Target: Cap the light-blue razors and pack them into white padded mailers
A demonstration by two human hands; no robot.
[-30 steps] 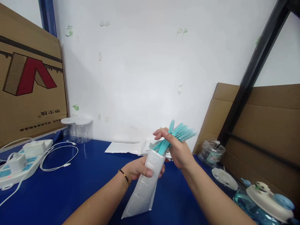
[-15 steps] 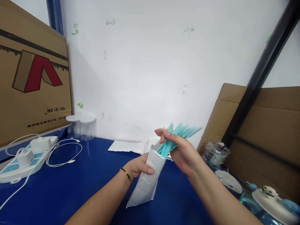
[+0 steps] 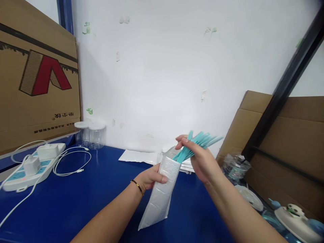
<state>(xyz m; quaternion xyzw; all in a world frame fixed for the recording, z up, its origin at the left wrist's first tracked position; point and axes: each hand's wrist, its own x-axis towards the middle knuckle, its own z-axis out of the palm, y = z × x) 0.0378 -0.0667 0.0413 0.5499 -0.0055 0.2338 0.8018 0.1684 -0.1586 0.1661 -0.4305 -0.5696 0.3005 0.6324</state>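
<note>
My left hand (image 3: 152, 177) grips a white padded mailer (image 3: 160, 199) near its upper end, thumb across the front. The mailer tilts, its mouth facing up and to the right. A bundle of turquoise plastic strips (image 3: 202, 139) fans out between the fingers of my right hand (image 3: 198, 157). The lower ends of the strips are at the mailer's mouth and pass inside; how deep they reach is hidden. What kind of strips they are I cannot tell. Behind my hands, more flat white mailers (image 3: 138, 156) lie on the blue table (image 3: 106, 199).
At left are a white power strip (image 3: 45, 172) with chargers, a coiled white cable (image 3: 84, 163) and two clear lidded jars (image 3: 97, 136). To the right stand a plastic-wrapped item (image 3: 235, 167), a round clear lid (image 3: 249, 199) and a panda-topped bottle (image 3: 293, 211). Cardboard boxes (image 3: 50, 111) flank both sides.
The turquoise strips and my right hand have shifted slightly rightward, and the strips' upper ends are blurred. The camera view has turned a little. Both hands keep their hold.
</note>
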